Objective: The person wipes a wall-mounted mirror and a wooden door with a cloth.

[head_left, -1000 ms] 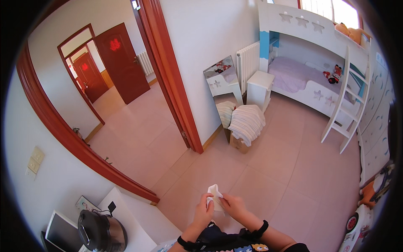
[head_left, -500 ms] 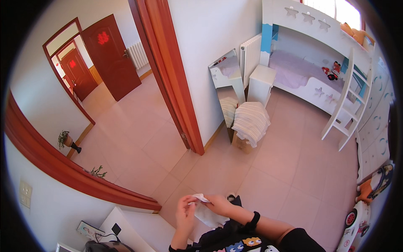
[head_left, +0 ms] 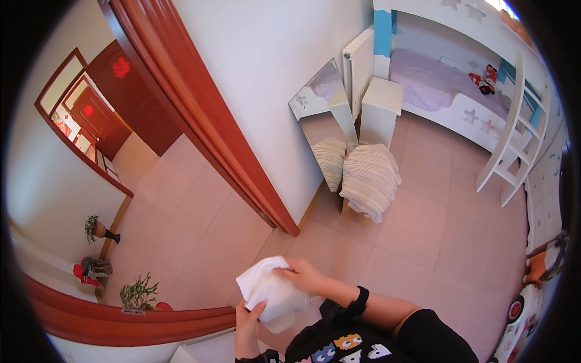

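A white cloth [head_left: 272, 295], thin and partly folded, is held up between my two hands in front of my body. Its lower left edge is pinched by my left hand [head_left: 249, 316], thumb on top. Toward the upper right, my right hand [head_left: 302, 276] grips the same cloth, its thumb lying on the surface and the other fingers hidden behind. A black band [head_left: 354, 308] circles my right wrist. The lower part of the cloth hangs in front of my black printed shirt [head_left: 345, 342].
A red-brown door frame [head_left: 212, 157] stands ahead to the left. Beyond my hands are a stool under a striped cover [head_left: 370, 181], a leaning mirror [head_left: 327, 130] and a white cabinet [head_left: 381, 100]. A bunk bed ladder [head_left: 514, 139] and toy car [head_left: 517, 327] are at right.
The cloth, bunched small between my hands before, is now spread wider and raised. My view has shifted toward the left, showing more plants by the doorway.
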Demonstrator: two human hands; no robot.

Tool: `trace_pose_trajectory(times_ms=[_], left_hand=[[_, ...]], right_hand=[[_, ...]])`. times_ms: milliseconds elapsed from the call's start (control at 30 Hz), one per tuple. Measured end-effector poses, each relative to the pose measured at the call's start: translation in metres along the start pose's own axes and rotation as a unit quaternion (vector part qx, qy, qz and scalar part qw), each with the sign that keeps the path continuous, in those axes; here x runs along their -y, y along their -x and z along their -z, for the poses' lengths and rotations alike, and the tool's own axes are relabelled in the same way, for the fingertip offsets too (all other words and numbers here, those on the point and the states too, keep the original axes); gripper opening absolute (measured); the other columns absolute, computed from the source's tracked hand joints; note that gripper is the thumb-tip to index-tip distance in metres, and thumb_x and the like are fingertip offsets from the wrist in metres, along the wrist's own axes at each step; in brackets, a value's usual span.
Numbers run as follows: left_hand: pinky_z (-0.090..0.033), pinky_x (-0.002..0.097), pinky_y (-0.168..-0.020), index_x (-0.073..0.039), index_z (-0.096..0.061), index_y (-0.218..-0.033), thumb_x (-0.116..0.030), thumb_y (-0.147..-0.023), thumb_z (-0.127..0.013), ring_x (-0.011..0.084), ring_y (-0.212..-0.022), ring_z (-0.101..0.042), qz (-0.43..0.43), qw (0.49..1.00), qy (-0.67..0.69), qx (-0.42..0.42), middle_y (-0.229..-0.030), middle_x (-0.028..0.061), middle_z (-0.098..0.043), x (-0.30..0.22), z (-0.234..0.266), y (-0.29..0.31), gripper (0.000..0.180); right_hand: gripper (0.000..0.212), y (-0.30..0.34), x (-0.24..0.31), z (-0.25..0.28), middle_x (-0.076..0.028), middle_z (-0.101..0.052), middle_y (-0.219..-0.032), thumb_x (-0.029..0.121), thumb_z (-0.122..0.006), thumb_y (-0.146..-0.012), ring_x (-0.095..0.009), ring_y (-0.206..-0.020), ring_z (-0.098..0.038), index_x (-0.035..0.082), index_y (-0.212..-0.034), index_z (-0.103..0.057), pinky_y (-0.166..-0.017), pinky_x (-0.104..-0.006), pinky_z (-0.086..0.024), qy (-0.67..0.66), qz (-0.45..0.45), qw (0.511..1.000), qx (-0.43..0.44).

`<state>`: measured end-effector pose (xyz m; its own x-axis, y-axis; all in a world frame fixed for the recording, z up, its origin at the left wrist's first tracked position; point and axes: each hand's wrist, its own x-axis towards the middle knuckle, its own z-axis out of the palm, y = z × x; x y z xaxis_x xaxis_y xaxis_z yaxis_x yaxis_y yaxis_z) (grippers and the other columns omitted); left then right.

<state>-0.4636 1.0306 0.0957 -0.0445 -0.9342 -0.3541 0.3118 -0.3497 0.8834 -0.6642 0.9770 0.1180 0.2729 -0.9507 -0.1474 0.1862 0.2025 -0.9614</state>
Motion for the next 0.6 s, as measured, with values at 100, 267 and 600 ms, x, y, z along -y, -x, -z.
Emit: trace_pose_trajectory(times_ms=[100, 267, 600], left_hand=[[-0.046, 0.0288, -0.078, 0.004, -0.051, -0.107, -0.004, -0.070, -0.069, 0.0163, -0.090, -0.057, -0.031, 0.989, -0.142, 0.039, -0.100, 0.0111, -0.059, -0.021, -0.037, -0.050, 0.042], [-0.046, 0.0278, -0.078, 0.001, -0.043, -0.116, -0.006, -0.073, -0.068, 0.0144, -0.091, -0.055, -0.042, 0.984, -0.138, 0.109, -0.105, 0.0091, -0.056, -0.043, -0.090, -0.123, 0.050], [-0.044, 0.0273, -0.083, 0.000, -0.040, -0.117, -0.004, -0.080, -0.057, 0.0144, -0.096, -0.054, -0.015, 0.962, -0.131, 0.238, -0.107, 0.0085, -0.054, -0.094, -0.153, -0.245, 0.041]], right_hand=[[0.023, -0.043, -0.007, 0.047, -0.005, -0.062, -0.081, 0.016, -0.057, -0.084, -0.009, -0.070, -0.055, 0.001, -0.101, -0.058, -0.061, -0.0256, -0.046, 0.013, 0.029, 0.997, -0.068], [0.043, -0.090, 0.012, 0.117, -0.002, -0.057, -0.088, 0.004, -0.056, -0.082, -0.008, -0.075, -0.054, 0.006, -0.122, -0.042, -0.067, -0.0210, -0.045, 0.024, 0.102, 0.978, -0.181], [0.043, -0.118, 0.038, 0.168, -0.006, -0.035, -0.130, 0.019, -0.052, -0.086, -0.019, -0.121, -0.032, 0.009, -0.126, -0.039, -0.096, -0.0338, -0.029, 0.217, 0.103, 0.958, -0.156]])
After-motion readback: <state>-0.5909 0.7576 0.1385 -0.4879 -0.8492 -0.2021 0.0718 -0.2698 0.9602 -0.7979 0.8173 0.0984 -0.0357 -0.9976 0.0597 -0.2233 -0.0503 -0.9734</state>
